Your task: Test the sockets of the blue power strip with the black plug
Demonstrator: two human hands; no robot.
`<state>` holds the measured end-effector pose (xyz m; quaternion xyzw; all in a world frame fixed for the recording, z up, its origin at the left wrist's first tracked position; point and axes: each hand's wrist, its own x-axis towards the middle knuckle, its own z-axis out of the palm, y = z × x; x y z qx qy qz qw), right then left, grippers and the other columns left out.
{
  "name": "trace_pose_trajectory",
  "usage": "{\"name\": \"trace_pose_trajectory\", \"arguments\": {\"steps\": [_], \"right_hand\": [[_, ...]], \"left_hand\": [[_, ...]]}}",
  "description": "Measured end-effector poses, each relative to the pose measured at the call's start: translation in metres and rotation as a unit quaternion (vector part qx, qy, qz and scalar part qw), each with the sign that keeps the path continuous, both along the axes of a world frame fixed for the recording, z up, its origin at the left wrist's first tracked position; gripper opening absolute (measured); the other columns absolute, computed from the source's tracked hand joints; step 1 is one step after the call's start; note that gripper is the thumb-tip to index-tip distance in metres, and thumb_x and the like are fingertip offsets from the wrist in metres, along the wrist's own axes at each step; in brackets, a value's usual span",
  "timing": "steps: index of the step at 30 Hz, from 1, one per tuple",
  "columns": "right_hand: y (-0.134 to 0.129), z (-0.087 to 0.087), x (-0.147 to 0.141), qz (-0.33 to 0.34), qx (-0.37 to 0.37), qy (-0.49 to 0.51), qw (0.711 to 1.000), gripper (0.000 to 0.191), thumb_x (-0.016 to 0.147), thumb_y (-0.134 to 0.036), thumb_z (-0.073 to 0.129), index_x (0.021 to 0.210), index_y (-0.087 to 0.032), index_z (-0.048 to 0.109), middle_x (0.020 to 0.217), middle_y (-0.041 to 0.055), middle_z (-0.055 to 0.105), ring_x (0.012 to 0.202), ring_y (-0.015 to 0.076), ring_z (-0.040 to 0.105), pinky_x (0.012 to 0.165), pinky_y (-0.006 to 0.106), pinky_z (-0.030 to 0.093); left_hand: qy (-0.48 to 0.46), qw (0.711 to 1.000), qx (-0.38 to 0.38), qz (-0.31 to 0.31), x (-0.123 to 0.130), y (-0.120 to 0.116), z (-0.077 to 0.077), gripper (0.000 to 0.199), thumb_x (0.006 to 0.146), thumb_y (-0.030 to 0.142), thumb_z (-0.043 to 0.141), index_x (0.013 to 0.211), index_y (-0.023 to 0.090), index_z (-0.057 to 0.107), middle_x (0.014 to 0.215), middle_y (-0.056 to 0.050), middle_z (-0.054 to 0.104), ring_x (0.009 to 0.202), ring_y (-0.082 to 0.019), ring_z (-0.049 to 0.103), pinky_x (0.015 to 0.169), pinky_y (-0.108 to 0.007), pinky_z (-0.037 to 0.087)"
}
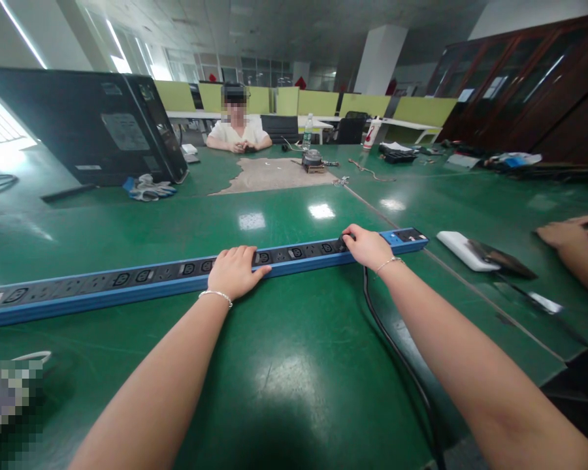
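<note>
A long blue power strip (308, 262) with a row of black sockets lies across the green table. My left hand (232, 273) is closed over it near the middle, fingers across the top and thumb along the near side. Toward the strip's right end, my right hand (370, 249) grips a black plug (343, 243) at one of the sockets. Its fingers cover most of the plug, so I cannot tell how deep it sits. From beneath that hand a black cable (389, 337) runs down toward the table's near edge.
A black computer case (127, 130) stands at the back left, with work gloves (149, 188) beside it. A white box-like device (465, 251) lies right of the strip, near another person's hands (568, 232). Across the table sits a person (238, 134) near a water bottle (308, 132).
</note>
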<state>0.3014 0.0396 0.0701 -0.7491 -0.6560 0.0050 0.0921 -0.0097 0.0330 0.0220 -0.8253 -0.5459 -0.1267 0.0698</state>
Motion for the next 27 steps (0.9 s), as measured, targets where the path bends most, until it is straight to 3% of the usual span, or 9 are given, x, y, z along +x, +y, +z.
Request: {"name": "trace_pose_trajectory", "arguments": {"steps": [10, 27], "right_hand": [[0.001, -0.003, -0.012, -0.009, -0.026, -0.031, 0.999, 0.034, 0.087, -0.036, 0.036, 0.107, -0.025, 0.061, 0.093, 0.0097, 0.069, 0.085, 0.026, 0.064, 0.072, 0.035, 0.045], [-0.003, -0.016, -0.013, -0.022, 0.009, -0.014, 1.0, 0.034, 0.088, -0.035, 0.034, 0.11, -0.026, 0.059, 0.089, 0.0101, 0.069, 0.081, 0.0278, 0.064, 0.068, 0.035, 0.044]], "left_hand": [[-0.003, 1.0, -0.011, 0.005, 0.002, 0.0, 0.002, 0.064, 0.086, 0.063, 0.032, 0.123, 0.015, 0.051, 0.116, -0.014, 0.061, 0.111, -0.029, 0.053, 0.094, -0.043, 0.036], [-0.001, 0.999, -0.041, -0.001, -0.002, 0.002, 0.003, 0.066, 0.084, 0.061, 0.037, 0.127, 0.014, 0.048, 0.125, -0.014, 0.058, 0.116, -0.029, 0.051, 0.098, -0.043, 0.035]]}}
